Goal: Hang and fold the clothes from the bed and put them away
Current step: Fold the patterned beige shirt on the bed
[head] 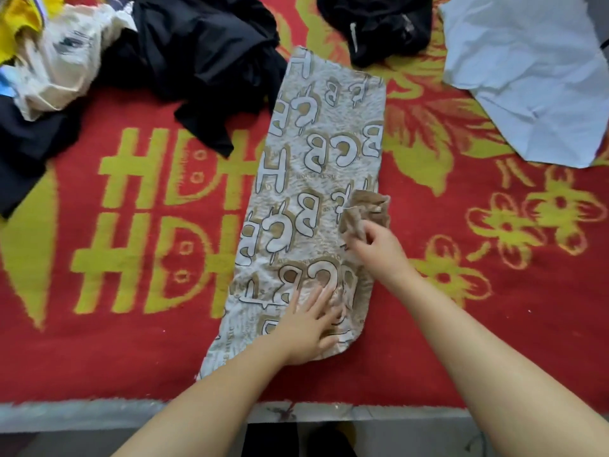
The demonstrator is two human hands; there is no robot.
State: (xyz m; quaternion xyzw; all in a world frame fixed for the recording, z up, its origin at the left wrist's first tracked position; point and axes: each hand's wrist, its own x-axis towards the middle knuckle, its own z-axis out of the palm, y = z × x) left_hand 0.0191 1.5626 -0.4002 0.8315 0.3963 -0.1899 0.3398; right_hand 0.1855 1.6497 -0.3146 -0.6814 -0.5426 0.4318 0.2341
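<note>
1. Grey-and-tan letter-printed cotton garment [316, 192] lies folded lengthwise, frame centre, on the red-and-yellow patterned bedspread [131, 351].
2. My left hand [309, 328] presses its lower end, fingers flat and spread, holding nothing.
3. My right hand [375, 245] pinches a bunched tan flap [365, 209] at the right edge.
4. Looks soft, light, limp — I'd grip by edges/corners, else it'll sag & crease.

I see the folded printed garment [316, 199] lying lengthwise at frame centre on the bed cover [131, 341]. A heap of clothes [138, 61] fills the upper left, another garment [379, 24] sits at top centre (partly cropped), and a flat sheet-like piece [527, 74] lies upper right.
</note>
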